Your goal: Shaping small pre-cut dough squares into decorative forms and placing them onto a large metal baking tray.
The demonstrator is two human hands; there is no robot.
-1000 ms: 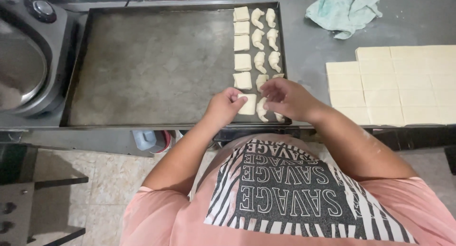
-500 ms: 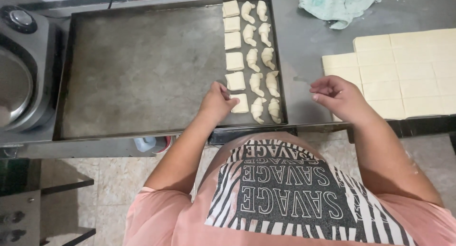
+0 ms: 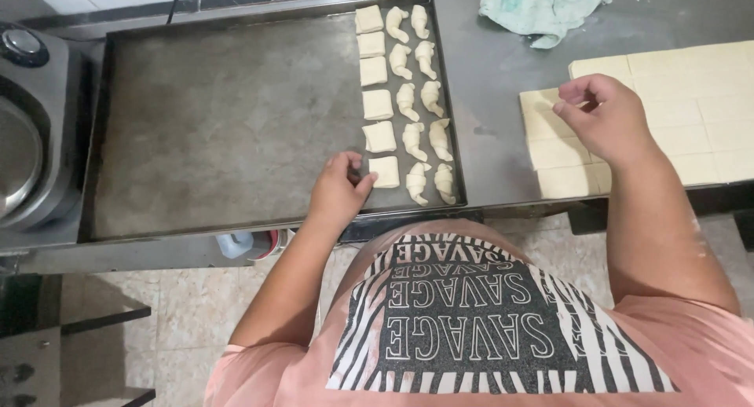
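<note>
Cloth (image 3: 546,8) beyond dough sheet (image 3: 707,100); rolled pieces (image 3: 424,100) fill tray (image 3: 220,124) right.

On the worktop (image 3: 487,132), the tray (image 3: 220,124) holds dough pieces (image 3: 404,100) at its 3 o'clock edge; the cut dough sheet (image 3: 683,116) lies at 3 o'clock, the cloth (image 3: 542,6) at 1 o'clock.

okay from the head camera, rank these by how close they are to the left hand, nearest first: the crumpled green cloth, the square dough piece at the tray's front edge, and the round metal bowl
1. The flat square pale dough piece, beside the left hand, at its fingertips.
2. The round metal bowl, far left, off the dark metal baking tray.
3. The crumpled pale green cloth, top right on the counter.
</note>
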